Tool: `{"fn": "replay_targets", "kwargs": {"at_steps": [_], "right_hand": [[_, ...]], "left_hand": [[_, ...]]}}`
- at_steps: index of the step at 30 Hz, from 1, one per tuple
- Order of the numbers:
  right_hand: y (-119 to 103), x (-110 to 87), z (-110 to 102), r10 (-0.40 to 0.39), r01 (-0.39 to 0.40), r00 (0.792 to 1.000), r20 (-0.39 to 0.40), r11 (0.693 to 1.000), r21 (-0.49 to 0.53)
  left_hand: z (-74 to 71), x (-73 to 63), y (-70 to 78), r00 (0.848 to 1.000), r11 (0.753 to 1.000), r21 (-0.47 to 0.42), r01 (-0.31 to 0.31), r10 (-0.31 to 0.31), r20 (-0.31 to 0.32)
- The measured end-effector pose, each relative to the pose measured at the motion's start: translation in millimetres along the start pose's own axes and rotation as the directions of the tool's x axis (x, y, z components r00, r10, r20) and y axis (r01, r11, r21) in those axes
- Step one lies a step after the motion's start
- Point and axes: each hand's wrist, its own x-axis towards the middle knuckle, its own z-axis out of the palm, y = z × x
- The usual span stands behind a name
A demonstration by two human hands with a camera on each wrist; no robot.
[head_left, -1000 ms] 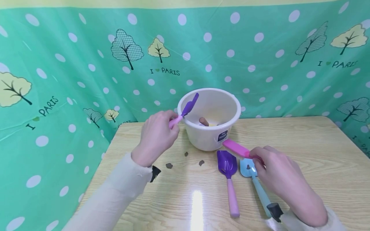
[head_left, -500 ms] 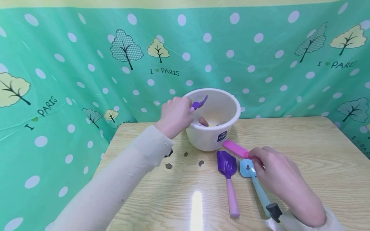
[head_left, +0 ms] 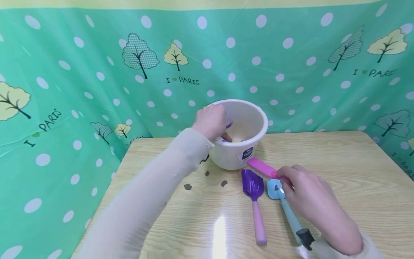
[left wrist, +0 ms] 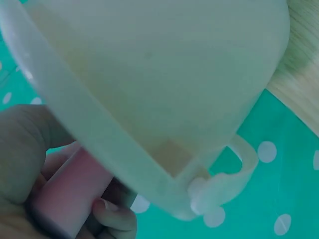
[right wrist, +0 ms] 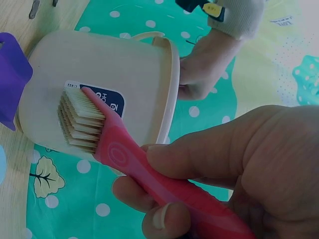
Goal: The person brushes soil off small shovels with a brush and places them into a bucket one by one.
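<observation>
My left hand point(head_left: 211, 120) is over the left rim of the white bucket point(head_left: 228, 158). Its fingers are curled round the pink handle point(left wrist: 75, 186) of a small purple tool, as the left wrist view shows. The tool's purple head point(head_left: 229, 124) is mostly hidden inside the bucket. A brown piece point(head_left: 227, 137) lies in the bucket, close to this hand. On the right, my right hand point(head_left: 307, 194) grips a pink brush point(head_left: 262, 167) by its handle. The pale bristles point(right wrist: 79, 122) face down, above the purple scoop point(head_left: 253, 185) and the light blue shovel point(head_left: 289, 212).
Several dark bits, one a flat fragment point(head_left: 188, 186), lie on the wooden table point(head_left: 181, 223) in front of the bucket. Another small dark bit point(head_left: 276, 187) is on the blue shovel. A green dotted cloth point(head_left: 161, 100) hangs behind and to the left.
My left hand has moved right and over the bucket's rim, carrying the purple tool down into the bucket. The right hand with the brush has stayed almost still.
</observation>
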Motion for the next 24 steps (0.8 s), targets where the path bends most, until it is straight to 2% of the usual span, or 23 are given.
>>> {"fn": "replay_targets", "kwargs": {"at_steps": [4,12,19,24], "right_hand": [[-0.4,0.2,-0.1,0.001,-0.001,1.0,-0.001,1.0,0.003],[1.7,-0.5,-2.2,-0.025,0.025,0.999,-0.031,1.0,0.003],[2.8,-1.2,-3.3,-0.013,0.013,0.999,-0.031,1.0,0.001],[3.0,-1.0,-3.9,-0.01,0.01,0.999,-0.034,1.0,-0.004]], "left_hand": [[6.7,6.3,2.0,1.0,1.0,0.009,-0.005,0.005,0.028],[19.1,16.5,2.7,0.998,0.995,0.094,-0.042,0.038,0.046],[22.7,16.1,3.9,0.996,0.998,0.061,-0.017,0.012,0.083],[24.8,14.8,2.8,0.991,0.999,-0.036,0.014,-0.009,0.133]]}}
